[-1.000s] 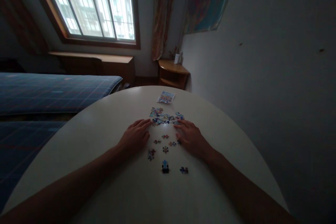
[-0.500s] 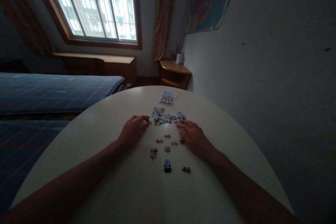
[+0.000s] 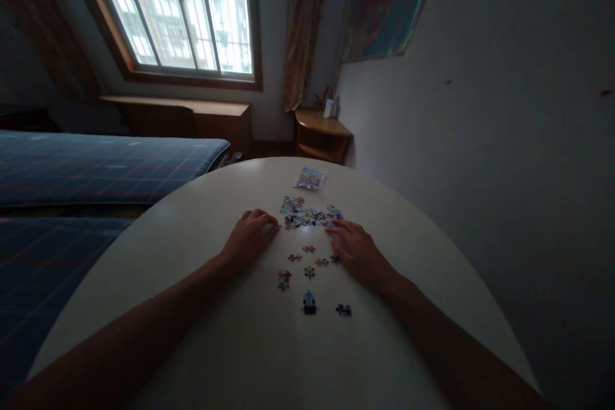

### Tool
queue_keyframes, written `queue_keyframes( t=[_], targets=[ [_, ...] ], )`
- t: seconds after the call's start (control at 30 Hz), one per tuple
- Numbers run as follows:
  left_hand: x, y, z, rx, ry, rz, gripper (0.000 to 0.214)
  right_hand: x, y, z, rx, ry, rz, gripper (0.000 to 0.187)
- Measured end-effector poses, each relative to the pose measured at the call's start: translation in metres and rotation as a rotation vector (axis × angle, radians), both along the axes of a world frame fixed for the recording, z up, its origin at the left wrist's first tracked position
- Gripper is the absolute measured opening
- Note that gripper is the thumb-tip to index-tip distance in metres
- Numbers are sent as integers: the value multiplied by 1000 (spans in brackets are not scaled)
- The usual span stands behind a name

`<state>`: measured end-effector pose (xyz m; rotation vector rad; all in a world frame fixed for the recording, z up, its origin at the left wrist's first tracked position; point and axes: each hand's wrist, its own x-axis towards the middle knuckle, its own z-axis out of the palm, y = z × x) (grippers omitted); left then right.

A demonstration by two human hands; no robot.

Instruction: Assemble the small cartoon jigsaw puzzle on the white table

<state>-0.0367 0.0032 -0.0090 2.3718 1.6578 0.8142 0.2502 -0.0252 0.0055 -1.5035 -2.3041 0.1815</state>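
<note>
My left hand is at the left end of the pile of jigsaw puzzle pieces, its fingers drawn together around a puzzle piece that is mostly hidden. At the pile's right end rests my right hand, fingers apart, with fingertips touching the edge pieces. Its thumb lies close to a loose dark piece. Nearer to me lie several loose pieces, among them a joined reddish cluster, a blue and black cluster and a dark cluster.
Behind the pile lies a small printed picture sheet on the round white table. A plaid mattress stands to the left, a wooden corner cabinet beyond the table, and a wall on the right.
The view has shifted slightly, moving everything a little to the right. My left fingers have closed further over the piece, so less of it shows. My right hand keeps its place by the pile.
</note>
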Motion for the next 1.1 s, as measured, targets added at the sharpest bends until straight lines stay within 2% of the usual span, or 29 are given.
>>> queue_keyframes(
  t=[0.13,0.3,0.43,0.57,0.73,0.93,1.1],
  targets=[
    [-1,1,0,-12,1,13,22,0,0,0,-4,15,6,35],
    [-1,2,1,-26,6,-32,20,1,0,1,-4,14,18,37],
    [0,-2,2,-9,3,-16,27,-1,-1,3,-5,22,13,36],
    [4,-11,5,0,72,-100,34,-2,-2,4,-21,16,1,35],
    [7,-16,10,19,129,-151,29,-2,-2,5,-17,11,18,36],
    [5,-11,12,8,61,-127,15,0,0,2,-2,23,31,37],
    [7,-7,10,-26,-35,-161,16,0,-1,3,1,30,35,37]
  ],
)
